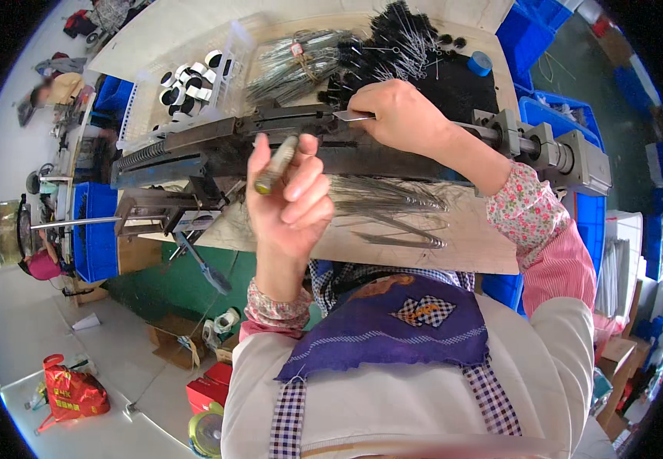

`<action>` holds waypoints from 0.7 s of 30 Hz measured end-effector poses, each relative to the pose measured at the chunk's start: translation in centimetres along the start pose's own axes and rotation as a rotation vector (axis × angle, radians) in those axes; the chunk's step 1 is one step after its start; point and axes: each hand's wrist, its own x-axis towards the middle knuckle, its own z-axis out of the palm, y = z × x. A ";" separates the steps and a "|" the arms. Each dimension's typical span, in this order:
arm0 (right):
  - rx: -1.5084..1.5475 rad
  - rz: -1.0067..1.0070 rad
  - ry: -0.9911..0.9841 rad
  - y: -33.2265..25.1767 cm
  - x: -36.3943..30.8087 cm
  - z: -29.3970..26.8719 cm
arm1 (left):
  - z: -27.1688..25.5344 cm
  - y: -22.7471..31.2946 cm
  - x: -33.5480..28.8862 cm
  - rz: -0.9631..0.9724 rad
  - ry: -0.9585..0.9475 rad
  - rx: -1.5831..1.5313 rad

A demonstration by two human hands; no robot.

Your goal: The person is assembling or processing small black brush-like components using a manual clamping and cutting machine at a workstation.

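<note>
My left hand (293, 203) is raised palm up in front of the dark metal machine (270, 157), its fingers curled. Between thumb and fingers shows a short, pale, wrapped-looking cylinder (278, 164) with a yellow-green end. Whether it is a held thing or a covered finger, I cannot tell. My right hand (400, 115) is closed over the machine's far edge. From its fingertips a thin, flat, silvery metal piece (354, 116) sticks out to the left, close to the machine's slotted top. The part inside the fist is hidden.
Thin wires (393, 203) lie on the table's near side. Behind the machine are wire bundles (293, 65), black-bristled wire brushes (408, 42) and a blue tape roll (479, 63). A clear basket (136, 107) holds black-and-white rolls. Shafts and blocks (553, 153) extend right; blue bins (94, 229) stand beyond the table.
</note>
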 end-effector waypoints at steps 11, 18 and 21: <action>-0.229 -0.139 0.019 -5.0 -3.2 -1.1 | -8.0 -1.6 -3.4 0.327 0.663 1.362; -0.769 0.575 -0.373 1.1 -8.7 0.7 | -9.9 6.1 -10.8 0.699 1.095 1.057; -0.828 0.480 -0.323 2.6 -8.9 0.4 | -11.2 6.6 -10.2 0.751 1.034 0.990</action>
